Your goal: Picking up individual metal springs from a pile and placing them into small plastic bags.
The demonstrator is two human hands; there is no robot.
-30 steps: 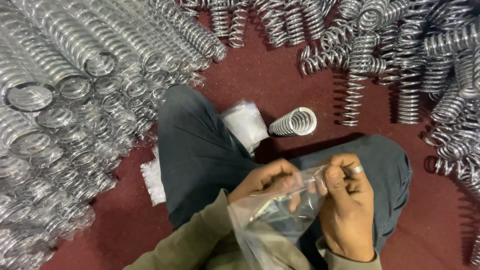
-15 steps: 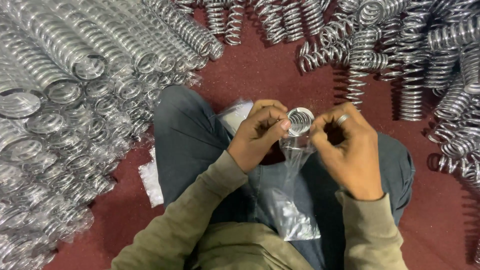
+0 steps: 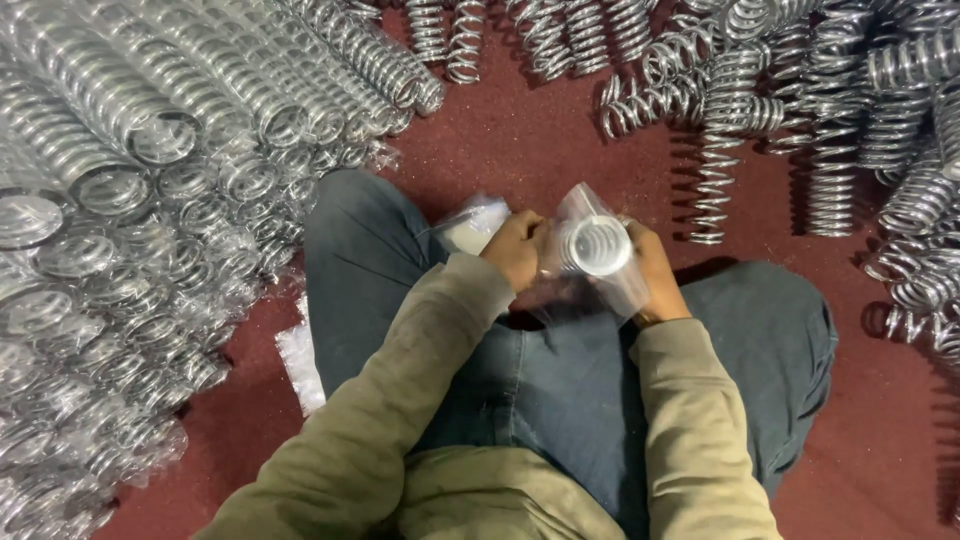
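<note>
My left hand (image 3: 515, 250) and right hand (image 3: 650, 268) gripping a clear plastic bag (image 3: 590, 215), fingers clenched around the coil spring (image 3: 594, 246) sitting between them, above my lap

Workshop floor, bagged metal springs (image 3: 150, 150) heaped left, bare springs (image 3: 800, 110) piled right

Glossy metal spring (image 3: 594, 245) in clear crinkly plastic bag (image 3: 590, 290) (shiny); matt maroon floor (image 3: 560, 140).
</note>
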